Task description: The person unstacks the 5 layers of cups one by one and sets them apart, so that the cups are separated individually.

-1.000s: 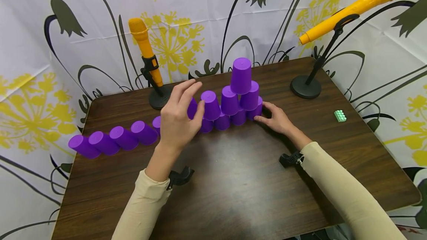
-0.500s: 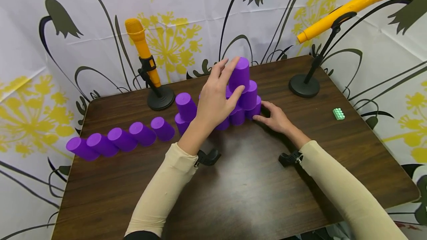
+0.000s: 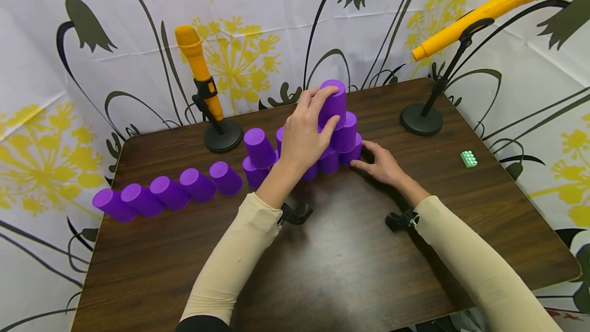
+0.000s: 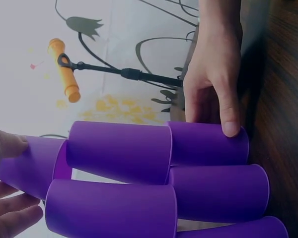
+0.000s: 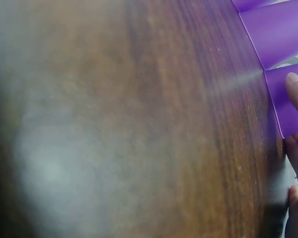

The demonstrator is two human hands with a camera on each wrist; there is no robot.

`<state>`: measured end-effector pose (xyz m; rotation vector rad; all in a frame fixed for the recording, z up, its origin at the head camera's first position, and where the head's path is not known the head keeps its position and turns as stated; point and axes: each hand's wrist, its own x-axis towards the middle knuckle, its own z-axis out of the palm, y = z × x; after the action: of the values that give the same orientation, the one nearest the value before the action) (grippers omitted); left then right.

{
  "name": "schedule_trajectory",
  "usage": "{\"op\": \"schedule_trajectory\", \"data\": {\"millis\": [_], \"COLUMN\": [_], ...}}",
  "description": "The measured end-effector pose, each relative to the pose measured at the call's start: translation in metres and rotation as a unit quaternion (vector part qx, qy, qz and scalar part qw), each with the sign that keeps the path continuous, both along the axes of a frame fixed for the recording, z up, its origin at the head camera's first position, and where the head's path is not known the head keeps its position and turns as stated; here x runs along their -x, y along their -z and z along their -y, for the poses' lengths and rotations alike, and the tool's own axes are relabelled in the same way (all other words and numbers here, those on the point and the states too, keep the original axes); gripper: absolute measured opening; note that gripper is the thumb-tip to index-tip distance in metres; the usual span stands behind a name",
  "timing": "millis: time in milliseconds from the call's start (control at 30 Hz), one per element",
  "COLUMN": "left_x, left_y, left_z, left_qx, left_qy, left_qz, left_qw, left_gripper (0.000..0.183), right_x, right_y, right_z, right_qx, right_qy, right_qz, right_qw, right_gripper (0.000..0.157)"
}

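Note:
Upside-down purple plastic cups form a stepped stack, partly hidden behind my left hand (image 3: 301, 135). That hand grips the top purple cup (image 3: 339, 106), thumb on one side and fingers across the other. In the left wrist view the top cup (image 4: 34, 166) sits slightly tilted, its rim right at the bases of two second-row cups (image 4: 121, 148). My right hand (image 3: 383, 164) holds the rightmost bottom-row cup (image 3: 352, 151) at table level, thumb in front and fingers behind. The right wrist view shows the thumb on this cup (image 5: 285, 109).
Leftward, several single purple cups (image 3: 169, 192) continue the row, with one second-row cup (image 3: 259, 147) nearer the stack. Behind stand two yellow microphones on black stands, one left (image 3: 198, 60) and one right (image 3: 488, 12). A green toy brick (image 3: 468, 159) lies at the table's right.
My left hand has moved right from over the second-row cups to the top cup and now grips it. My right hand stays at the bottom-row cup.

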<state>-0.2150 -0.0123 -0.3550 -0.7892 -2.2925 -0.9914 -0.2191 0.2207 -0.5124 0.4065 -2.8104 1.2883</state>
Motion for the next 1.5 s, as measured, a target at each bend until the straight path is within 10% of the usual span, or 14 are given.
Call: {"op": "schedule_trajectory", "data": {"millis": [300,567,900,1033,1267,1500], "left_x": [-0.004,-0.036,-0.080,-0.101,-0.127,-0.141], "left_y": [-0.004,-0.017,-0.013,-0.004,0.027,0.062], "left_z": [0.005,0.033,0.111,0.155,0.246,0.318], "left_qx": [-0.012,-0.045,-0.134,-0.158,-0.117,-0.092], "left_qy": [0.001,0.002,-0.045,-0.112,-0.313,-0.479], "left_qz": [-0.006,-0.040,-0.039,-0.042,-0.034,0.040], "left_qw": [0.9999,0.9982,0.9891,0.9802,0.9419,0.8720], "left_gripper": [0.048,0.050,0.053,0.054,0.058,0.056], "right_x": [0.001,0.002,0.001,0.001,0.001,0.002], "right_y": [0.001,0.000,0.000,0.000,0.000,0.000], "right_z": [0.001,-0.001,-0.001,-0.001,0.000,0.000], "right_qx": [-0.005,-0.001,-0.001,-0.006,-0.005,-0.006], "right_qy": [-0.005,-0.006,-0.006,-0.001,-0.003,-0.005], "right_qz": [-0.003,-0.006,0.002,0.004,-0.001,0.010], "right_qw": [1.000,1.000,1.000,1.000,1.000,1.000], "right_gripper": [0.065,0.065,0.066,0.066,0.067,0.067]}}
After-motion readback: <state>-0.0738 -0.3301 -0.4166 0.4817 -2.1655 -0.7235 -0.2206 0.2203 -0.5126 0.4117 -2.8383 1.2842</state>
